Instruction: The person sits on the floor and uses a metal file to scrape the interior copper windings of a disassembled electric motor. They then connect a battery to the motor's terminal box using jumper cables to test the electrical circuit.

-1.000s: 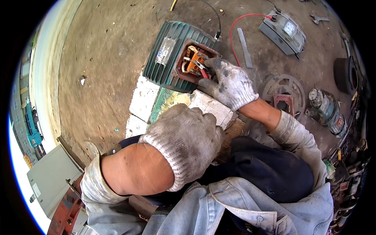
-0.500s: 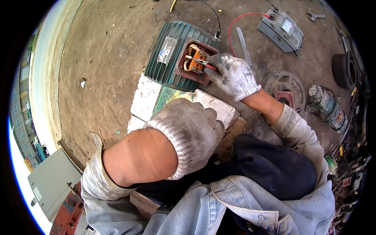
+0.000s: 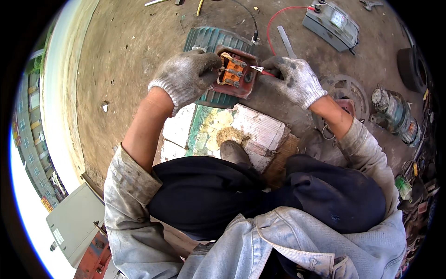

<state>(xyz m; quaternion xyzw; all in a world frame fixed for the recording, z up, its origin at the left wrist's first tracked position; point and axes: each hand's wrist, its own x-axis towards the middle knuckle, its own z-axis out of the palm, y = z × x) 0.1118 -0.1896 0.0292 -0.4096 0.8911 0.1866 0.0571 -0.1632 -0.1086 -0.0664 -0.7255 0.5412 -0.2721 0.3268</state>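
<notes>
A green finned electric motor (image 3: 216,37) lies on the ground with its reddish-brown terminal box (image 3: 250,78) uncovered. Inside sits an orange terminal block (image 3: 233,71) with metal studs and pale wire leads. My right hand (image 3: 292,80), in a dirty white knit glove, pinches a crocodile clip (image 3: 261,70) with a red grip. The clip's metal jaws point left over the box's right side, apart from the studs. My gloved left hand (image 3: 186,76) covers part of the motor, its fingers closed at the box's left edge by the leads; what they pinch is hidden.
A grey tester box (image 3: 332,25) with a red lead (image 3: 278,17) stands at the far right. Near it lie a flat metal strip (image 3: 286,42) and a wrench (image 3: 370,4). A round metal plate (image 3: 344,88), another machine part (image 3: 395,116) and a white-and-green board (image 3: 260,122) are closer.
My left hand has moved up and forward from near my lap to the terminal box's left side. My right hand has drawn the clip rightward, off the terminal block.
</notes>
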